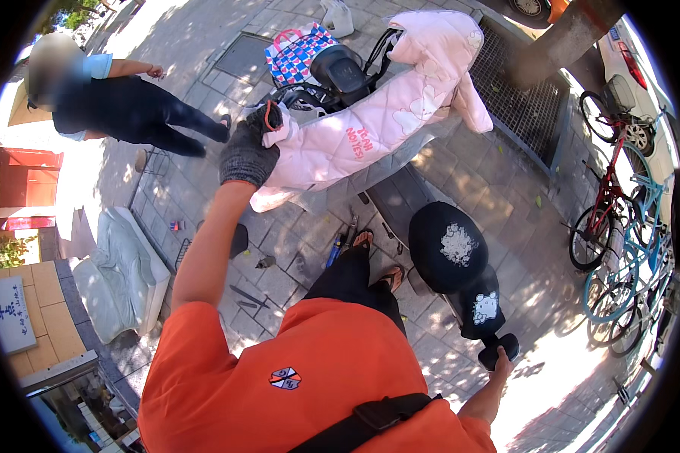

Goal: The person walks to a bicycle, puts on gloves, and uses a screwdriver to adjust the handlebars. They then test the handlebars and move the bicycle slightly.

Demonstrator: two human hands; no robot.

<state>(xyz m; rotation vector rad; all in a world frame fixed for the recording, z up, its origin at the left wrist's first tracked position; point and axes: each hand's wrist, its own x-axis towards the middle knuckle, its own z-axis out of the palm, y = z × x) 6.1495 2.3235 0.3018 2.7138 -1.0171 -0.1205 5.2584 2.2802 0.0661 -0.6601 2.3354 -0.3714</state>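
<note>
A two-wheeled scooter with a black seat [400,192] stands in front of me. Its front is draped with a pink quilted wind cover [363,140]. My left hand [249,153], in a grey knit glove with an orange cuff, is closed at the left end of the handlebar, beside the cover's edge. A dark piece with an orange rim [270,115] shows at its fingers; the grip itself is mostly hidden. Bare, my right hand [497,365] is wrapped round a black pad [500,348] at the scooter's rear, behind the rounded black rear seat [448,246].
Tools [341,240] lie on the paving by my feet. A checked bag [298,57] is beyond the handlebar. At far left stands a person [132,106]; a pale mattress-like cushion [121,275] lies nearer. Parked bicycles [608,196] and a tree trunk [567,41] are on the right.
</note>
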